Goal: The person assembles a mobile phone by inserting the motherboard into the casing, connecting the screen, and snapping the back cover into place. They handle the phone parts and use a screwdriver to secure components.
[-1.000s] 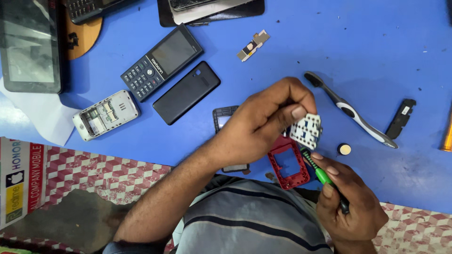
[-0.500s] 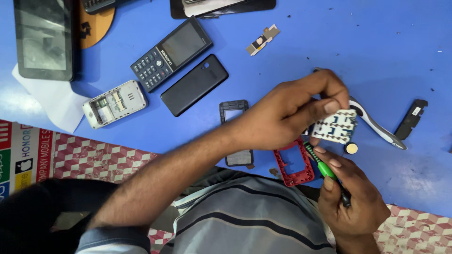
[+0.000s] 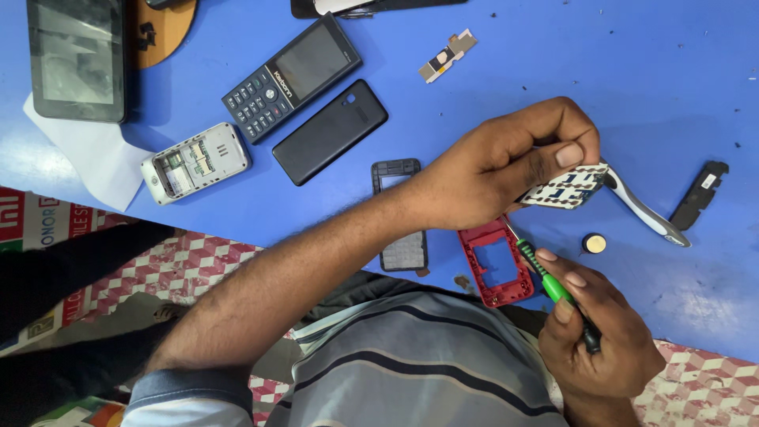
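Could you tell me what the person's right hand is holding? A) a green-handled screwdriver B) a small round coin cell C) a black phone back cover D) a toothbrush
A: the right hand grips a green-handled screwdriver, its tip pointing up beside the red phone frame.

The left hand (image 3: 490, 170) has carried the keypad board (image 3: 571, 188) rightward, beside the toothbrush (image 3: 644, 207).

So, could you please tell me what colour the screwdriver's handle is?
The screwdriver handle is green with a black end, held in the right hand; head view.
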